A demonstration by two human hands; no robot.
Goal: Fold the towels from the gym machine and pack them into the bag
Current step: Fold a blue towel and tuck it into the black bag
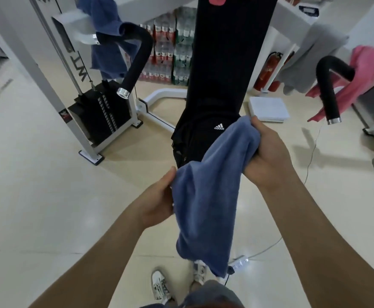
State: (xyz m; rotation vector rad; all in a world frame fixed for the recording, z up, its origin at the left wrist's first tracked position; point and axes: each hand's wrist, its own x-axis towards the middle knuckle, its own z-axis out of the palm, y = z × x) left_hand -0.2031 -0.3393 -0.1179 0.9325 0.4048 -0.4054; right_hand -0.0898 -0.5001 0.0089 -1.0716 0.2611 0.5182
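Observation:
A blue towel [206, 196] hangs doubled between my hands over the floor. My left hand [159, 196] pinches its near upper edge and my right hand [263, 152] grips the far upper end. Behind it, a black bag [195, 138] with a white logo sits on the seat of the gym machine [230, 52]. Another blue towel [106, 41] is draped over the machine's left arm. A grey towel [315, 58] and a pink towel [357, 74] hang over the right arm. A bit of pink cloth [217, 0] shows at the top of the backrest.
Padded black handles stick out at left [135, 63] and right [328, 85]. A weight stack [99, 114] stands at left. A white scale [268, 108] and a power strip [239, 263] with cables lie on the floor. Stacked bottle packs [170, 52] fill the back.

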